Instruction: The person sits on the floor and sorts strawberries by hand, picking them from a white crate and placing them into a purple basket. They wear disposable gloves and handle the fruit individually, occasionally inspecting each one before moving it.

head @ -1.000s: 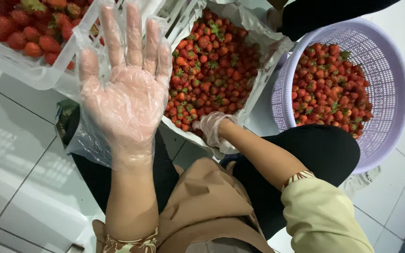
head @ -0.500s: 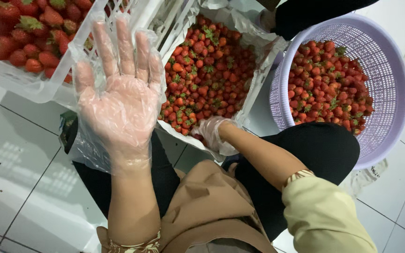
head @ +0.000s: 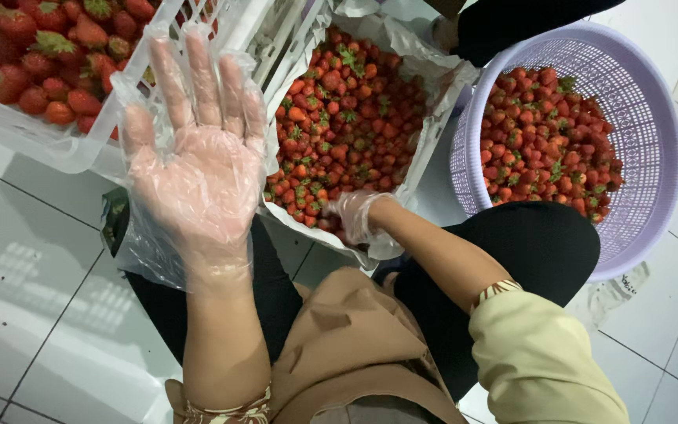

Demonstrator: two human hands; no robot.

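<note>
My left hand (head: 198,169) is raised palm up in a loose clear plastic glove, fingers spread, holding nothing. My right hand (head: 355,216), also gloved, reaches into the near edge of a plastic-lined white crate (head: 425,141) full of small red strawberries (head: 339,126). Its fingers curl among the berries; whether it grips any is unclear.
A second white crate (head: 9,126) of larger strawberries sits at the upper left. A lilac perforated basket (head: 653,157) holding strawberries stands at the right. Another person's dark sleeve (head: 527,20) shows at the top. White floor tiles (head: 33,298) surround my black-trousered knees.
My left hand has drifted slightly down and left, staying spread open. My right hand has stayed at the crate's near edge.
</note>
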